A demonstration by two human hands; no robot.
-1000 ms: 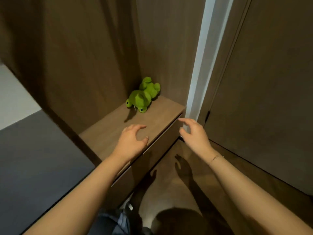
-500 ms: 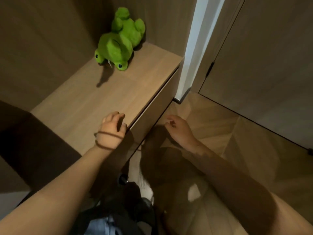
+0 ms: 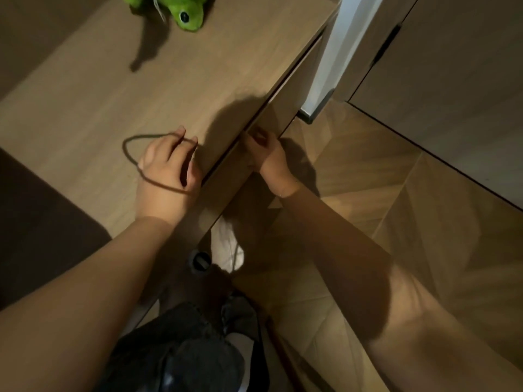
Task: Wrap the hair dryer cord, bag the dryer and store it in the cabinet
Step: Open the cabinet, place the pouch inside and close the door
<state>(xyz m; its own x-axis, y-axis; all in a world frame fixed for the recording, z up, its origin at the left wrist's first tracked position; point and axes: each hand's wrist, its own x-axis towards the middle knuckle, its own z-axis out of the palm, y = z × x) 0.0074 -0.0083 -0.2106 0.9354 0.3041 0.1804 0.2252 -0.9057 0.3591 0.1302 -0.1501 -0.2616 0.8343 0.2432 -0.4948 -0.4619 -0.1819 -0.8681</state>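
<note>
Below, left hand resting on cabinet top, fingers loosely curled, thin dark loop over them. Right hand gripping drawer front's upper edge, fingers hooked over it.

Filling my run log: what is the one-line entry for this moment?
left hand: on cabinet top, cord loop over it | right hand: gripping drawer front edge | dryer: unseen

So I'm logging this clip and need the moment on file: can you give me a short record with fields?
place: low wooden cabinet beside a wood floor
left hand: rests on the cabinet top near its front edge, a thin dark loop lying across it
right hand: fingers curled at the top edge of the drawer front
drawer: looks closed
on top: green plush toy, at the back
hair dryer: not in view
</note>
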